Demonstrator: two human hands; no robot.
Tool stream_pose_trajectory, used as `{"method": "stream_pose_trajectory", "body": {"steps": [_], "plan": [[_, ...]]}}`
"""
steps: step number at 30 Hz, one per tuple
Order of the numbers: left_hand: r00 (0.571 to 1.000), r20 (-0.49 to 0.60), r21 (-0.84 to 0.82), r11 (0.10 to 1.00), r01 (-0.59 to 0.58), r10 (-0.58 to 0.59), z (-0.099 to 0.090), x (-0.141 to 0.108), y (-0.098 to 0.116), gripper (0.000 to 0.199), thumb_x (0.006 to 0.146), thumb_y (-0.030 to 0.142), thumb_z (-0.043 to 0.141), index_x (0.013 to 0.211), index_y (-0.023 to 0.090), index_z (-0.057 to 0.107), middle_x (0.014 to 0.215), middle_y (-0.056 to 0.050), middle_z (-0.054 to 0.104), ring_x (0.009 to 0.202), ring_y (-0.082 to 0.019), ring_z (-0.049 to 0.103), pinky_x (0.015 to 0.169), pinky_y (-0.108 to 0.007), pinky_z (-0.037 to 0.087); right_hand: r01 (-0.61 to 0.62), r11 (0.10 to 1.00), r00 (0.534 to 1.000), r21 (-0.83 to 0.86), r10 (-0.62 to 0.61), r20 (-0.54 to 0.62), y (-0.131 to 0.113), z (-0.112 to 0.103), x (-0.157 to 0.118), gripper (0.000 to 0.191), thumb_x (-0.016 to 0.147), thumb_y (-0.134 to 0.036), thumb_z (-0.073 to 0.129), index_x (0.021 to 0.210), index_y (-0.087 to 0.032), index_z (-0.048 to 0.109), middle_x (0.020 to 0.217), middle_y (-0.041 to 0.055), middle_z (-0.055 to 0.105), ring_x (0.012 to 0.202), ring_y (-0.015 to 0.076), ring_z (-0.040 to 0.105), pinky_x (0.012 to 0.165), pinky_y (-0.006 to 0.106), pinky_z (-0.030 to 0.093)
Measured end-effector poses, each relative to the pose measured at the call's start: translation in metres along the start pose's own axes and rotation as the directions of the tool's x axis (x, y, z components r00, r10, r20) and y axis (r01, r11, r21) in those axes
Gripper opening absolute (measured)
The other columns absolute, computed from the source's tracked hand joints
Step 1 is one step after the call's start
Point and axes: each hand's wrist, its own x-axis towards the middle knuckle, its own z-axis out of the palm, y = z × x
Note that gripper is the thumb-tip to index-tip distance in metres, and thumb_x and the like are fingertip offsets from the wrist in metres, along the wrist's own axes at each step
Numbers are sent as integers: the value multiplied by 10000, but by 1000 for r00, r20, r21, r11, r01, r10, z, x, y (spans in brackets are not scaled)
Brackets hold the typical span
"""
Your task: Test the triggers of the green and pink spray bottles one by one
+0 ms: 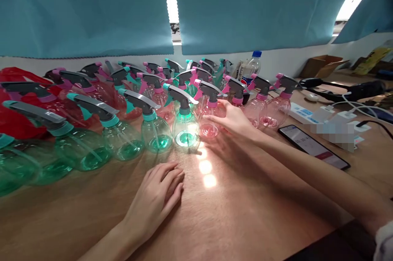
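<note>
Around the upper body of a pink spray bottle [209, 128], standing upright in the front row, my right hand [236, 120] has its thumb and fingers closed. That bottle has a grey trigger head with pink trim. Just left of it is a green spray bottle [186, 132] with a teal collar. My left hand [162, 189] lies relaxed on the wooden table [196, 224], fingers loosely bent and nothing in it. Another green spray bottle [156, 136] stands beyond that hand, apart from it.
More green and pink spray bottles fill rows to the left and behind. To the right are a phone [313, 146], a power strip [302, 113] with plugs and cables, and a cardboard box [321, 66]. A blue-capped bottle [254, 66] stands near the wall, beside a red bag [18, 117] far left.
</note>
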Motion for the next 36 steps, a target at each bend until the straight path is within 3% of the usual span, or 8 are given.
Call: {"method": "stream_pose_trajectory", "body": {"steps": [7, 14, 19, 22, 24, 29, 33, 36], "plan": [[1000, 6, -160, 987, 31, -30, 6, 15, 14, 221, 934, 266, 481, 1139, 234, 557, 1156, -67, 566, 1065, -247, 542, 883, -401, 469, 2, 998, 1000, -61, -2, 1, 0, 3, 2, 736, 764, -535, 621, 1281, -26, 497, 1260, 207, 580, 1141, 330, 570, 950, 428, 451], [989, 0, -424, 895, 136, -150, 13, 50, 38, 217, 930, 273, 498, 1146, 261, 509, 1162, -52, 525, 1097, -230, 542, 920, -415, 487, 50, 996, 998, -71, -48, 31, 3, -17, -33, 743, 756, -656, 554, 1261, -113, 505, 1242, 158, 598, 1118, 317, 579, 906, 448, 468], [949, 43, -626, 731, 270, -313, 34, 73, 53, 532, 832, 332, 640, 1280, 264, 360, 1316, -93, 398, 1066, -236, 582, 900, -427, 514, 133, 979, 989, -158, -120, 87, 6, -38, -62, 624, 741, -662, 572, 1115, -162, 570, 1021, 103, 674, 917, 276, 641, 733, 393, 489], [958, 136, -767, 585, 264, -254, 45, 83, 63, 753, 791, 321, 700, 1381, 267, 235, 1414, -136, 338, 1205, -289, 492, 877, -403, 529, 186, 972, 977, -147, -166, 136, 2, -54, -78, 491, 738, -620, 612, 1034, -228, 609, 942, 53, 665, 900, 253, 612, 712, 369, 476], [967, 176, -818, 520, 247, -182, 49, 87, 70, 820, 800, 303, 703, 1425, 268, 173, 1334, -132, 462, 1146, -283, 544, 862, -417, 533, 222, 968, 965, -115, -201, 171, -2, -64, -85, 478, 739, -591, 634, 1077, -254, 607, 1016, 63, 633, 977, 264, 569, 761, 386, 469], [971, 219, -784, 576, 233, -96, 54, 89, 78, 801, 783, 350, 733, 1414, 271, 246, 1277, -86, 547, 1098, -284, 583, 939, -452, 473, 270, 945, 925, 187, -308, 221, -3, -76, -87, 341, 728, -425, 725, 979, -216, 624, 1057, 66, 570, 1058, 232, 518, 863, 372, 457], [982, 188, -754, 636, 164, -30, 58, 91, 80, 824, 756, 352, 746, 1419, 246, 267, 1388, -105, 444, 1211, -308, 487, 1011, -458, 404, 215, 871, 922, 441, -330, 203, -1, -75, -78, 498, 688, -327, 769, 1096, -195, 518, 880, -1, 559, 711, 117, 533, 608, 250, 471], [978, 210, -754, 636, 165, -3, 59, 94, 81, 856, 738, 328, 753, 1431, 226, 261, 1322, -117, 494, 1182, -309, 501, 984, -458, 428, 228, 843, 928, 487, -339, 154, 0, -69, -76, 429, 734, -292, 721, 1084, -202, 492, 794, -37, 519, 578, 71, 453, 492, 208, 395]]}}
